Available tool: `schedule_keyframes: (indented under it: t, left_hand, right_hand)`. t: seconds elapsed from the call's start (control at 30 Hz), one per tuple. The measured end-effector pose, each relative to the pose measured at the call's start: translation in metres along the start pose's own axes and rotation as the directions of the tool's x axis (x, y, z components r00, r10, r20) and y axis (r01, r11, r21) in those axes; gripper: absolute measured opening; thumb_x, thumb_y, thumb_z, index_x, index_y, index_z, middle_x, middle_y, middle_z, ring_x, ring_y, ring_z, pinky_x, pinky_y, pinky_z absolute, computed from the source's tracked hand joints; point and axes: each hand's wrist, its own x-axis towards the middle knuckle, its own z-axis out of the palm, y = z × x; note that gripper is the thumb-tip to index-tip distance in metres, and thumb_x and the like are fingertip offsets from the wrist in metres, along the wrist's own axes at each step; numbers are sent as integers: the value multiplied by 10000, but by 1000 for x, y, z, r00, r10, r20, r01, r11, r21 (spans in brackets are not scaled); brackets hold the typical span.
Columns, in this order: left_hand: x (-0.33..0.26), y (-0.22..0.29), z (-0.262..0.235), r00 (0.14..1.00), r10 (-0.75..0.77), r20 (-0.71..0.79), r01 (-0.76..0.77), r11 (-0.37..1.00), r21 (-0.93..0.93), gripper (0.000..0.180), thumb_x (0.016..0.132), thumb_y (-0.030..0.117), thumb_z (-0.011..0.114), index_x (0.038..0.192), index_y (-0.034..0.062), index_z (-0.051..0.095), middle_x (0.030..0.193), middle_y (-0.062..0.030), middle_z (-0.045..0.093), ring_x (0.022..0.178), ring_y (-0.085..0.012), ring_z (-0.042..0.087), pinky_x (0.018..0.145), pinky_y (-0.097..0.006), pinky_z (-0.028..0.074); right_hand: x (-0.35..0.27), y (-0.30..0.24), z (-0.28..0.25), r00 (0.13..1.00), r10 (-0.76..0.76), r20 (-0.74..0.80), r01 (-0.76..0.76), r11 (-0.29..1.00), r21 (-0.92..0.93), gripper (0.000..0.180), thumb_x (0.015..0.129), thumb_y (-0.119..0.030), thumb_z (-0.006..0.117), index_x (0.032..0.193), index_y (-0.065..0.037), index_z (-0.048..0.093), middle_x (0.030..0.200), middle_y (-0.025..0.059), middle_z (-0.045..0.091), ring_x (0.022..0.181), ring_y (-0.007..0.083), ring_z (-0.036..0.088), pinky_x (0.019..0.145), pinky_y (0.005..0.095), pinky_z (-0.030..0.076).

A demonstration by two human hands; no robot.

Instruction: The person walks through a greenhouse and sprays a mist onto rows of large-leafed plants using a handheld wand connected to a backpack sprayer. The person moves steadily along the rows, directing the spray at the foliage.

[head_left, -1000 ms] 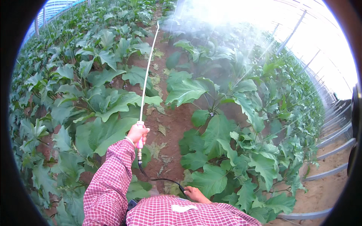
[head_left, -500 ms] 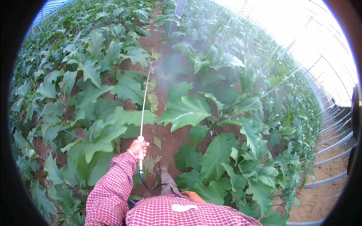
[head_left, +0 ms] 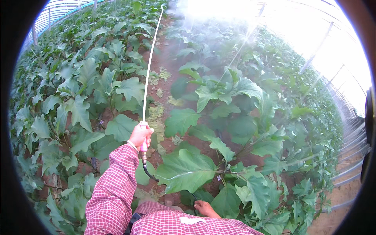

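Observation:
My left hand (head_left: pixel 139 135) is closed around the pink handle of a long white spray wand (head_left: pixel 148 74). The wand points up and away over the soil path, and its bent tip is at the top of the view. Fine mist (head_left: pixel 219 23) hangs to the right of the tip. From the base of the handle a black hose (head_left: pixel 149 172) curves down and passes behind a large leaf. Low by my waist, my right hand (head_left: pixel 206 208) is closed on the hose where it comes out again; its fingers are partly hidden.
Rows of broad-leaved eggplant plants (head_left: pixel 78 109) stand on both sides of the narrow soil path (head_left: pixel 164 58). One big leaf (head_left: pixel 186 170) reaches across the path in front of me. Slanted posts (head_left: pixel 317 47) and curved ribs (head_left: pixel 348 172) of the greenhouse line the right side.
My left hand has risen with the wand, whose tip now reaches farther up the view. Plants have shifted nearer, and more of my right hand shows, with the hose at it.

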Motion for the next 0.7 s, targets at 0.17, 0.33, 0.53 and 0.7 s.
schedule_keyframes:
  t: [0.17, 0.33, 0.53, 0.7]
  left_hand:
    - [56, -33, -29, 971, -236, -26, 233, 969, -77, 175, 839, 75, 591, 823, 108, 419, 581, -21, 432, 406, -146, 440, 340, -318, 389]
    - [127, -75, -77, 870, -493, 6, 485, 855, -183, 182, 836, 71, 594, 796, 123, 424, 585, 3, 435, 439, -119, 432, 389, -308, 401]
    - [223, -68, -130, 797, -596, 97, 599, 758, -259, 169, 836, 83, 604, 785, 104, 444, 575, 13, 443, 461, -119, 449, 418, -308, 416]
    - [286, 23, -151, 882, -454, 130, 472, 841, -265, 165, 853, 93, 592, 807, 120, 436, 603, 12, 441, 460, -117, 438, 416, -319, 416]
  right_hand:
    - [45, -41, -5, 982, 51, 181, -65, 995, 74, 399, 836, -322, 581, 1111, -34, 601, 1005, 184, 648, 955, 308, 619, 845, 377, 474]
    - [111, -78, -4, 972, 14, 235, -30, 997, 64, 402, 844, -315, 580, 1131, -33, 591, 1034, 173, 642, 975, 289, 611, 860, 371, 465]
    - [203, -146, -24, 986, 4, 168, -15, 998, 63, 407, 854, -306, 579, 1154, -31, 579, 1069, 160, 634, 999, 266, 602, 878, 365, 455]
    - [278, -197, -47, 995, -5, 103, -9, 991, 131, 412, 862, -298, 578, 1174, -30, 570, 1098, 149, 628, 1019, 247, 594, 892, 359, 446]
